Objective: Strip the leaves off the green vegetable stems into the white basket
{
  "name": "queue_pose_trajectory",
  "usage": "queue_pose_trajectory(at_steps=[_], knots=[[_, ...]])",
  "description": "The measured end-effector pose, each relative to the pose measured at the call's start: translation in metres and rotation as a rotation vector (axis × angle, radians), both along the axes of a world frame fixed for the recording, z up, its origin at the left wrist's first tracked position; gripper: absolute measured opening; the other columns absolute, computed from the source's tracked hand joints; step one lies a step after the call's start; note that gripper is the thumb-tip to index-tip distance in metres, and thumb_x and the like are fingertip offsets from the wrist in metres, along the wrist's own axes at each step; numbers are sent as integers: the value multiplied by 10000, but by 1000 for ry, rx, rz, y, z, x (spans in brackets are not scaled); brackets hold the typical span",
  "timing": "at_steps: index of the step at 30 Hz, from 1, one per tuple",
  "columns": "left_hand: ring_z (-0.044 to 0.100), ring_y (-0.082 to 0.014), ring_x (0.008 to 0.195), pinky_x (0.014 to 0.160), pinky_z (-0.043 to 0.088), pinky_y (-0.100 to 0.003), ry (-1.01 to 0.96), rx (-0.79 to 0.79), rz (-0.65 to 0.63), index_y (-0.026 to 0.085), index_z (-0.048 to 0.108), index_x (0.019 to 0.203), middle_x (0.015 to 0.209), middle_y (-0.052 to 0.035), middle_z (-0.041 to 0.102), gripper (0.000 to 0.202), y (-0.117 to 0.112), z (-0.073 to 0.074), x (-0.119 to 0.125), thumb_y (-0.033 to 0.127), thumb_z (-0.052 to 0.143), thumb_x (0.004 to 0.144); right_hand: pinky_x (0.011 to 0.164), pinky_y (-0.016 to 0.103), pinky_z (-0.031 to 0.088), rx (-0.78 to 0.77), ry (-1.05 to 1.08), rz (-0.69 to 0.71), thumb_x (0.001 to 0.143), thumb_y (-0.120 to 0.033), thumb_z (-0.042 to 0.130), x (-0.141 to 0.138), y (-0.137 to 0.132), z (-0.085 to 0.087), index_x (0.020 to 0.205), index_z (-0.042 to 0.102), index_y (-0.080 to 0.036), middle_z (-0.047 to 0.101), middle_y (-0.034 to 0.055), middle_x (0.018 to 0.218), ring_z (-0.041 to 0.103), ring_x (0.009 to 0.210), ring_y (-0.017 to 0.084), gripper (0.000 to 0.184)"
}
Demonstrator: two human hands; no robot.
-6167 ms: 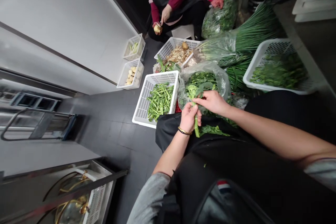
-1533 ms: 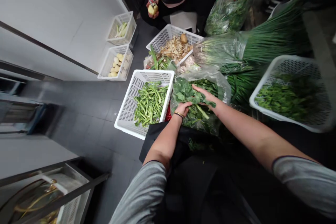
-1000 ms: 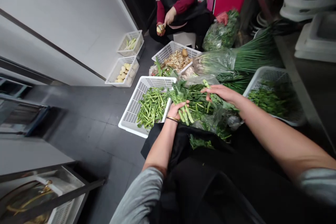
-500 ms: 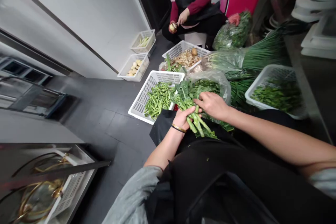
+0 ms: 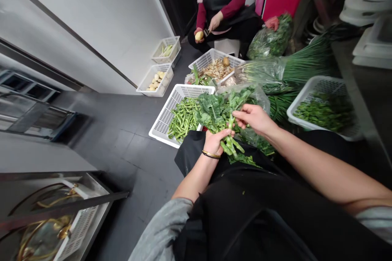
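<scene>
Over my lap, my left hand (image 5: 215, 142) is closed round a bunch of leafy green vegetable stalks (image 5: 232, 147), their cut ends pointing toward me. My right hand (image 5: 253, 117) pinches one leafy stalk (image 5: 232, 116) at the upper side of the bunch. Broad dark leaves (image 5: 211, 105) fan out beyond my left hand and overhang a white perforated basket (image 5: 163, 124). Short cut green stems (image 5: 184, 117) fill that basket. Behind my right hand lies an open clear plastic bag (image 5: 261, 97) with more greens, partly hidden.
Across from me a person (image 5: 222, 4) sits peeling a potato (image 5: 199, 36) above a basket of peelings (image 5: 200, 63). Peeled potatoes fill a small basket (image 5: 142, 88) by the wall. On the right are bundled green onions (image 5: 309, 63) and a basket of greens (image 5: 294, 119). A metal rack (image 5: 107, 200) stands lower left.
My right hand has drawn back slightly to the right and now pinches a raised leafy stalk. My left hand keeps its hold on the bunch. The other person's potato has turned.
</scene>
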State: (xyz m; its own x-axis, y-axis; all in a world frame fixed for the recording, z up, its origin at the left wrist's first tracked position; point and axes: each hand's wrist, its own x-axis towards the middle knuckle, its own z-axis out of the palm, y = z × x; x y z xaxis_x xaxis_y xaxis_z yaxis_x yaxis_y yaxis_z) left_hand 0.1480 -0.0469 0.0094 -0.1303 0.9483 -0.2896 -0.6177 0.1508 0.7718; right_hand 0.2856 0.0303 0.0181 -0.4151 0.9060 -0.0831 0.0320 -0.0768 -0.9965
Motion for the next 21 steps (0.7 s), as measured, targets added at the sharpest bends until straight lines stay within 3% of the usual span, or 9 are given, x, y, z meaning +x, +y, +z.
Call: queue_pose_trajectory(at_steps=[2, 4, 8, 10, 12, 14, 17, 19, 21], knots=[[614, -122, 539, 556, 497, -241, -18, -41, 71, 90, 655, 758, 701, -55, 668, 320, 2, -5, 5, 152, 803, 482, 434, 266, 433, 74, -44, -77, 727, -504, 622, -6, -5, -5, 658, 537, -178, 573, 10, 515, 516, 429, 127, 344], [606, -121, 527, 547, 493, -244, -56, -92, 114, 77, 656, 743, 667, -54, 658, 312, 4, -9, 7, 156, 799, 477, 522, 290, 475, 298, -163, -125, 784, -460, 574, -6, -17, -10, 708, 598, -175, 612, 40, 584, 580, 535, 160, 297], [592, -113, 507, 529, 487, -251, -89, -90, 171, 81, 652, 728, 700, -62, 669, 298, 8, -12, 8, 180, 795, 487, 720, 308, 490, 777, -244, 4, 827, -369, 528, 5, -30, -17, 744, 646, -197, 663, 80, 835, 620, 808, 193, 224], [595, -113, 514, 545, 494, -255, -27, -49, 201, 91, 646, 724, 704, -58, 670, 294, 8, -12, 8, 176, 801, 489, 683, 293, 481, 757, -271, -61, 848, -358, 494, 12, -22, -14, 753, 629, -197, 644, 54, 762, 606, 729, 171, 231], [614, -120, 552, 596, 513, -267, 73, -3, 217, 106, 638, 720, 700, -48, 667, 291, 7, -13, 9, 166, 809, 492, 601, 274, 456, 629, -323, -111, 860, -376, 470, 14, -6, -6, 742, 605, -190, 590, 16, 619, 563, 597, 150, 259], [637, -128, 629, 671, 526, -280, 181, 55, 242, 127, 634, 731, 733, -37, 672, 306, 4, -14, 11, 147, 816, 486, 547, 260, 423, 544, -384, -46, 846, -404, 479, 11, 8, 2, 718, 600, -179, 562, 4, 560, 528, 533, 143, 286], [643, -132, 656, 687, 528, -278, 246, 73, 251, 130, 633, 732, 729, -34, 669, 298, 0, -14, 14, 144, 812, 494, 541, 257, 389, 660, -535, -90, 835, -405, 472, 0, 14, 6, 675, 608, -164, 593, 40, 609, 529, 567, 154, 320], [619, -129, 564, 601, 519, -270, 186, 12, 201, 113, 630, 717, 656, -34, 648, 264, -3, -13, 15, 170, 795, 519, 548, 263, 363, 795, -615, -148, 847, -394, 443, -4, 7, 3, 680, 617, -159, 599, 67, 670, 528, 611, 164, 337], [585, -124, 487, 530, 496, -268, 86, -55, 129, 102, 625, 726, 611, -29, 628, 255, -4, -12, 14, 180, 772, 533, 561, 271, 349, 938, -642, -88, 842, -401, 452, -1, -4, -2, 697, 627, -163, 587, 76, 702, 521, 642, 168, 329]])
